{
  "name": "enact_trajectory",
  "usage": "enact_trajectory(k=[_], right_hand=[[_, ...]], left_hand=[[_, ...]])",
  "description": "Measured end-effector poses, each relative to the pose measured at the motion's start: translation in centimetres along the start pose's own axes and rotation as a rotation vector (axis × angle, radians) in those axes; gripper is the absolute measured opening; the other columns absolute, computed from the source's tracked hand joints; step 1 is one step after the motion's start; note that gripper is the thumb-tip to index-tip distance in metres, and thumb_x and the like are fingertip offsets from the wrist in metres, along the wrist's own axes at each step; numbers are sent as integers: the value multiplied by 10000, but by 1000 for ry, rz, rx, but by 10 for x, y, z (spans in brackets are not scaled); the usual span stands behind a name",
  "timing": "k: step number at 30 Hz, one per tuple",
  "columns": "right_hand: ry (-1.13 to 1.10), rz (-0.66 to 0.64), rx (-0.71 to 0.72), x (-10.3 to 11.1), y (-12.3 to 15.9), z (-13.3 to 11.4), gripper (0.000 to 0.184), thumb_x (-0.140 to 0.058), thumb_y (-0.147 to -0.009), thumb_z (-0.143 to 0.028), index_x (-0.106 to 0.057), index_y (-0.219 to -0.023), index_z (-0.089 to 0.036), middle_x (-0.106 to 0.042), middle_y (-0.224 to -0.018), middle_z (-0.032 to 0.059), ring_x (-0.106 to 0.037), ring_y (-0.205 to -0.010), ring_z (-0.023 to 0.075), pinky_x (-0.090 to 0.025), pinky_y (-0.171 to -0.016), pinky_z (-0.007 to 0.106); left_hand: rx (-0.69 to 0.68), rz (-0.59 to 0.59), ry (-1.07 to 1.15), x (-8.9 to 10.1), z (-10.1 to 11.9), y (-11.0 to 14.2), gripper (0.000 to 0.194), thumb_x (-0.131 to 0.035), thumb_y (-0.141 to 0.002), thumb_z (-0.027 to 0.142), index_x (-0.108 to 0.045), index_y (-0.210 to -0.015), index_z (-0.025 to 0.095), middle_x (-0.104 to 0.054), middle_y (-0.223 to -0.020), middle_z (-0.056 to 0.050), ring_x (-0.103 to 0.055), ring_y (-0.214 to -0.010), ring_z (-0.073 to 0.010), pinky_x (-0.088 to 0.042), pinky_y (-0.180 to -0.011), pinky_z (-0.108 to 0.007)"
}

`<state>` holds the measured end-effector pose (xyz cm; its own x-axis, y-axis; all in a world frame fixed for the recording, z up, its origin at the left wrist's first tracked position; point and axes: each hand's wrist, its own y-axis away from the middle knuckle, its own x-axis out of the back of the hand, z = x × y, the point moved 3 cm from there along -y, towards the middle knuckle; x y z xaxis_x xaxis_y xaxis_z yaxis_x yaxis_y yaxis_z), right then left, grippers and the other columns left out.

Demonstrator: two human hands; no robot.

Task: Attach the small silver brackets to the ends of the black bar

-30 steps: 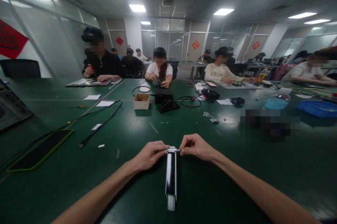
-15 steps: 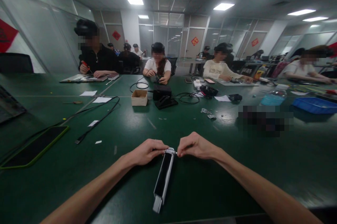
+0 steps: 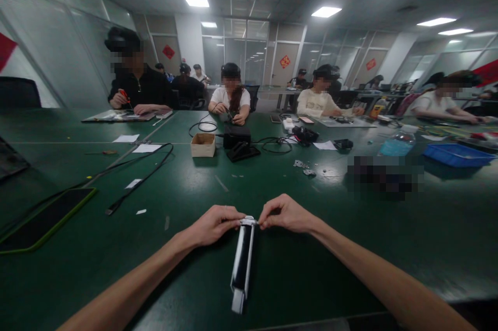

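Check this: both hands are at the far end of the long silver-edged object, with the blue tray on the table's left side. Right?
No: the head view shows the blue tray on the right of the table. The left hand and right hand are at the far end of the long object.

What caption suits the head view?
Left hand and right hand holding a slim device at its far end, green table beneath.

Left forearm (image 3: pixel 132 280) and right forearm (image 3: pixel 373 271) bare, slanting in from lower corners. Left hand (image 3: pixel 213 225) back up, fingers together and pointing right, thumb underneath, tips closed in a pinch. Right hand (image 3: pixel 291 215) knuckles high, fingers curled, thumb and index pinched. Hands about level, fingertips facing, narrow gap between.
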<state>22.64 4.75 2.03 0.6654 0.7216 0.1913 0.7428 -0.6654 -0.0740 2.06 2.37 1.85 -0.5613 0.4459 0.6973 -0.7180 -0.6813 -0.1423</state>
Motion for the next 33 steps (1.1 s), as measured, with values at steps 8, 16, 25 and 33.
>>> enact_trajectory(k=[8,16,25,33], right_hand=[[-653,206,-100,-8,-13,26,227,-835,-625,-232,-661,-715,-116,-651,-627,4,-557,-523,50,-420,-502,146],[-1015,240,-148,-20,-16,34,171,-793,-662,-108,-642,-743,-109,-597,-633,-5,-509,-515,37,-430,-517,141],[-1178,247,-208,-33,-9,15,115,-605,-747,-9,-551,-768,-108,-503,-638,-21,-436,-501,30,-363,-471,128],[-1132,296,-197,-40,-5,11,158,-625,-718,-63,-502,-771,-147,-473,-642,-39,-372,-469,30,-232,-400,135]], left_hand=[[12,250,-107,1,5,0,286,-422,-943,231,-665,-1089,190,-601,-766,2,-546,-694,-129,-413,-672,-216],[-69,384,-220,-3,8,4,305,-398,-938,157,-613,-1153,188,-616,-821,-15,-567,-697,-124,-443,-648,-215],[-167,442,-529,-1,27,8,359,-355,-909,49,-566,-1181,151,-603,-817,-51,-544,-689,-149,-460,-622,-246],[-231,477,-615,-2,37,11,361,-350,-903,43,-570,-1169,149,-612,-793,-46,-553,-666,-146,-472,-593,-230]])
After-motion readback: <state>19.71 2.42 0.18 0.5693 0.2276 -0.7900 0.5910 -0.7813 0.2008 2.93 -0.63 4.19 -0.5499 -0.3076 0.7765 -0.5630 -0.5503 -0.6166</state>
